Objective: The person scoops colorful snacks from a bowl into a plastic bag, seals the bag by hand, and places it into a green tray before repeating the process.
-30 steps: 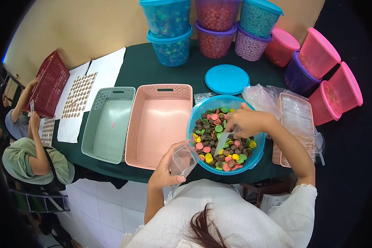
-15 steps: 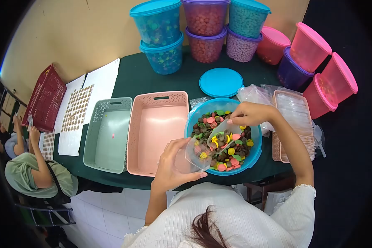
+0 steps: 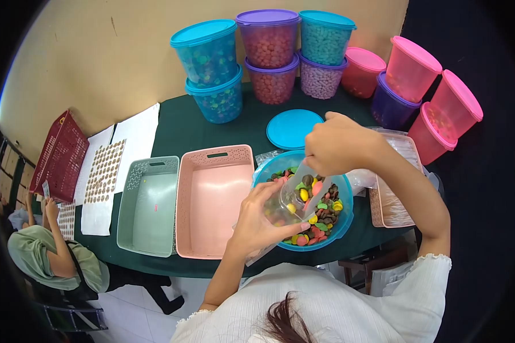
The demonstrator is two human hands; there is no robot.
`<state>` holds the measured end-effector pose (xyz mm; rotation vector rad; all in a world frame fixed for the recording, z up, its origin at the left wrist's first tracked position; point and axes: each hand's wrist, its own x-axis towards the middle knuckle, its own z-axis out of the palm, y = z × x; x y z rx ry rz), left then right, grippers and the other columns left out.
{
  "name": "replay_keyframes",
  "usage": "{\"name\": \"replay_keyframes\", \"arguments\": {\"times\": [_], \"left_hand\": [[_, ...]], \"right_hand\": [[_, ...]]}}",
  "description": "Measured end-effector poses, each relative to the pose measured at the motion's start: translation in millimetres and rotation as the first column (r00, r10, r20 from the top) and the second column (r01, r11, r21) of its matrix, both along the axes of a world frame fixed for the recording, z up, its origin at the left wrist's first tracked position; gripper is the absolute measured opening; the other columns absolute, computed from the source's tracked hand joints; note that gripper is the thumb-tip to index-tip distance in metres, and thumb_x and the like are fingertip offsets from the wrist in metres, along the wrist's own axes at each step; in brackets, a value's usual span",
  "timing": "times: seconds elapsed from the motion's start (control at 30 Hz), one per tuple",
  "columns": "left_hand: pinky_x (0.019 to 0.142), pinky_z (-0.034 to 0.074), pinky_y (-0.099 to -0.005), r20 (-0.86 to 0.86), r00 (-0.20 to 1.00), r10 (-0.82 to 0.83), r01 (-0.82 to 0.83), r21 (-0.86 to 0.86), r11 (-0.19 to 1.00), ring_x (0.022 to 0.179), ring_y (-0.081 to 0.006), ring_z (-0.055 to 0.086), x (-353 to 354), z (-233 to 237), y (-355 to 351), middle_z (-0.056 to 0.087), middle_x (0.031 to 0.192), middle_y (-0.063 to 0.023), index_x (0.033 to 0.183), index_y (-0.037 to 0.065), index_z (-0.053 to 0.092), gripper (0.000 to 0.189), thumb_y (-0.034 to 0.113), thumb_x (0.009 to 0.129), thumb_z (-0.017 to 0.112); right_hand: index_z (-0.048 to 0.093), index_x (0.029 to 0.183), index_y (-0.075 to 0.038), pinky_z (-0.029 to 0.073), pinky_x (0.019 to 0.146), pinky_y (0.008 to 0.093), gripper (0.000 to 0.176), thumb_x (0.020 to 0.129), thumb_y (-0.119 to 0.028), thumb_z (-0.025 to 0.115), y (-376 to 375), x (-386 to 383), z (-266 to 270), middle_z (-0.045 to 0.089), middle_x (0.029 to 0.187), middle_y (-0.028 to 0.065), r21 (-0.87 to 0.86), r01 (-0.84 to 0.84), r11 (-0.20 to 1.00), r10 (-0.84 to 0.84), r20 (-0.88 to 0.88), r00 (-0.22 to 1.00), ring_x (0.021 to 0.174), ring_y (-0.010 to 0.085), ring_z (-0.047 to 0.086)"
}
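A blue tub (image 3: 345, 212) in front of me holds small brown, pink, yellow and green candies (image 3: 320, 231). Over it, my left hand (image 3: 247, 220) is wrapped round a clear plastic pouch (image 3: 276, 210), its mouth facing right. My right hand (image 3: 340, 146) grips a translucent scoop (image 3: 321, 193), tilted down toward the left with its tip at the pouch's mouth. Several candies lie on the scoop, and some colour shows through the pouch. The scoop's handle is hidden in my right fist.
A pink basket (image 3: 214, 251) and a green basket (image 3: 149, 247) stand to the left. Behind the tub lies a blue lid (image 3: 294, 130). Lidded candy tubs (image 3: 212, 51) line the back. A smaller pink basket (image 3: 375, 208) holds clear bags. Another person (image 3: 57, 257) works at far left.
My right hand has risen and turned over, tipping the scoop steeply into the pouch's mouth. My left hand still holds the pouch. The view has shifted slightly.
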<state>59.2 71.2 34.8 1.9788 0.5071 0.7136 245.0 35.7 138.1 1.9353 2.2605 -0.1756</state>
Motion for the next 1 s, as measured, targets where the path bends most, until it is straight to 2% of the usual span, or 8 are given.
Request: {"name": "replay_keyframes", "arguments": {"times": [0.13,0.27,0.33,0.4,0.47,0.67,0.73,1.0], "left_hand": [[0.084,0.043,-0.0345,0.011,1.0,-0.003,0.003,0.006,1.0,0.096,-0.0249,0.055,3.8,-7.6,0.9,0.056,0.102,-0.0175,0.108,-0.008,0.053,0.073,0.023,0.048,0.081],[0.083,0.043,-0.0353,0.007,1.0,0.016,-0.016,-0.036,0.999,0.097,-0.0248,0.055,-1.2,-8.2,0.5,0.055,0.102,-0.0176,0.109,-0.007,0.052,0.073,0.023,0.049,0.08],[0.084,0.043,-0.0356,0.0,1.0,0.028,-0.028,-0.048,0.998,0.097,-0.0248,0.054,-5.1,-8.0,-0.7,0.055,0.103,-0.0177,0.11,-0.007,0.052,0.073,0.023,0.05,0.08],[0.084,0.043,-0.0359,-0.008,0.999,0.04,-0.04,-0.061,0.997,0.098,-0.0247,0.054,-11.3,-12.3,0.3,0.055,0.104,-0.0178,0.111,-0.007,0.051,0.074,0.024,0.05,0.08],[0.084,0.042,-0.0341,0.068,0.997,0.04,-0.042,0.036,0.998,0.097,-0.0262,0.053,-23.1,-25.6,4.1,0.051,0.105,-0.0182,0.115,-0.004,0.049,0.075,0.023,0.052,0.08],[0.088,0.038,-0.0348,0.124,0.992,-0.004,0.011,-0.055,0.998,0.105,-0.0257,0.047,-51.9,-45.0,4.5,0.045,0.109,-0.0155,0.12,-0.002,0.046,0.079,0.022,0.052,0.079],[0.089,0.038,-0.035,0.142,0.99,0.006,0.005,-0.077,0.997,0.105,-0.0257,0.047,-54.5,-48.9,2.4,0.045,0.11,-0.0156,0.121,-0.002,0.045,0.08,0.023,0.052,0.079],[0.095,0.033,-0.0356,0.216,0.976,-0.031,0.085,-0.249,0.965,0.112,-0.0261,0.043,-60.4,-55.6,-4.7,0.043,0.116,-0.0156,0.124,-0.004,0.039,0.087,0.024,0.053,0.079]], "right_hand": [[0.061,0.056,-0.005,0.035,0.06,0.0343,0.022,0.069,-0.022,0.055,5.6,-20.9,0.6,0.058,0.056,0.0129,-0.04,-0.032,0.999,0.04,0.217,0.975,0.051,0.0265,0.053],[0.061,0.056,-0.005,0.035,0.061,0.0342,0.021,0.068,-0.022,0.055,5.3,-19.9,7.9,0.059,0.058,0.013,-0.038,-0.026,0.999,0.034,0.206,0.978,0.052,0.0258,0.054],[0.061,0.057,-0.005,0.035,0.061,0.0343,0.02,0.068,-0.021,0.056,2.2,-15.5,15.2,0.059,0.058,0.0131,0.084,-0.043,0.996,0.022,0.233,0.972,0.054,0.0257,0.055],[0.061,0.059,-0.005,0.035,0.062,0.0338,0.02,0.069,-0.021,0.056,-3.6,-12.9,21.3,0.058,0.059,0.0125,0.051,-0.005,0.999,-0.007,0.236,0.972,0.055,0.0254,0.055],[0.061,0.06,-0.005,0.034,0.064,0.0334,0.019,0.069,-0.021,0.057,-14.6,-5.1,17.4,0.058,0.059,0.0117,0.239,0.016,0.971,-0.088,0.291,0.953,0.054,0.0256,0.054],[0.062,0.07,-0.01,0.031,0.082,0.0353,0.004,0.069,-0.011,0.059,-22.2,17.3,-76.3,0.06,0.073,0.0033,0.237,0.137,0.962,-0.239,0.486,0.84,0.079,0.0176,0.054],[0.059,0.077,-0.007,0.032,0.083,0.038,0.008,0.073,-0.014,0.058,-21.6,29.4,-100.5,0.058,0.076,0.0026,0.509,-0.015,0.861,-0.232,0.417,0.879,0.081,0.0176,0.053],[0.058,0.079,-0.007,0.033,0.079,0.0421,0.013,0.08,-0.019,0.054,-17.4,23.6,-134.8,0.058,0.076,0.0048,0.464,0.14,0.875,-0.166,0.016,0.986,0.08,0.0205,0.054]]}}
